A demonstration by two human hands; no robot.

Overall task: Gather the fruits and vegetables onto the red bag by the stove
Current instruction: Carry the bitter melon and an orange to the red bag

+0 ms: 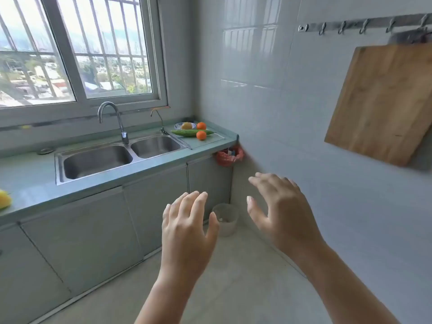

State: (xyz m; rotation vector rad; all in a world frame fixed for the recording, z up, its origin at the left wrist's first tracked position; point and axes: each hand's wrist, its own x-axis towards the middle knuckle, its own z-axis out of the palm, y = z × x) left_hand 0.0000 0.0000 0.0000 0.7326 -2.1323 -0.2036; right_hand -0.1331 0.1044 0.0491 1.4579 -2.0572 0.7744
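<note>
At the far right end of the counter, two oranges (201, 135) lie beside a long green cucumber and a bitter gourd (187, 132). A small patterned bowl (180, 125) behind them holds a yellowish fruit (187, 125). A yellow fruit (4, 199) shows at the left edge of the counter. My left hand (187, 232) and my right hand (280, 213) are raised in front of me over the floor, fingers spread, holding nothing, well short of the counter. No stove is in view.
A double steel sink (98, 160) with a tap (112, 120) sits under the barred window. A red plastic bag (229, 155) hangs at the counter's right end above a small bin (225, 218). A wooden cutting board (383, 101) hangs on the right wall.
</note>
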